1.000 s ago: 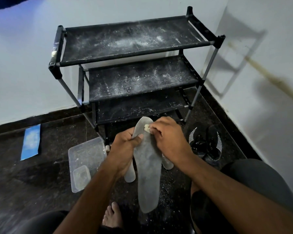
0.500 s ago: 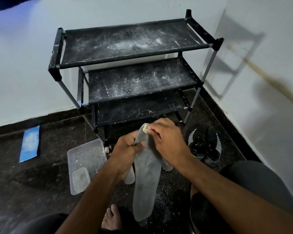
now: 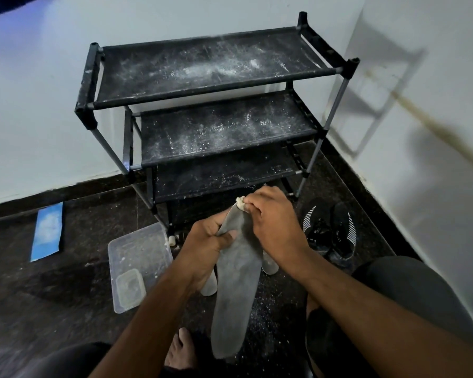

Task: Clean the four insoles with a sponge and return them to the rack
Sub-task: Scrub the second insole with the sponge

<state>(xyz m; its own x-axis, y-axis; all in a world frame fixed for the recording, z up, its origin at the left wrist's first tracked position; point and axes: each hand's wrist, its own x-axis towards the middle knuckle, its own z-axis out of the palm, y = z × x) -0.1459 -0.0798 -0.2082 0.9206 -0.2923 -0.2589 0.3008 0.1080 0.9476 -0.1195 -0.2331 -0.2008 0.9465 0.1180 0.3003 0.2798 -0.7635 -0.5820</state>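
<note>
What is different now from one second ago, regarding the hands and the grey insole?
The left hand has closed tighter on the long grey insole, folding its upper edge; before, that end lay flat. The right hand still presses the small pale sponge near the top end. The black dusty rack, clear plastic tray and black shoes have not moved.

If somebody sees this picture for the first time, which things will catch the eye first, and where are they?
In the middle foreground, the left hand grips a long grey insole while the right hand pinches a small pale sponge at its top end. Behind them stands a black rack dusted with white powder, against the wall. A clear tub lies on the dark floor left of the hands, black shoes to the right.
</note>
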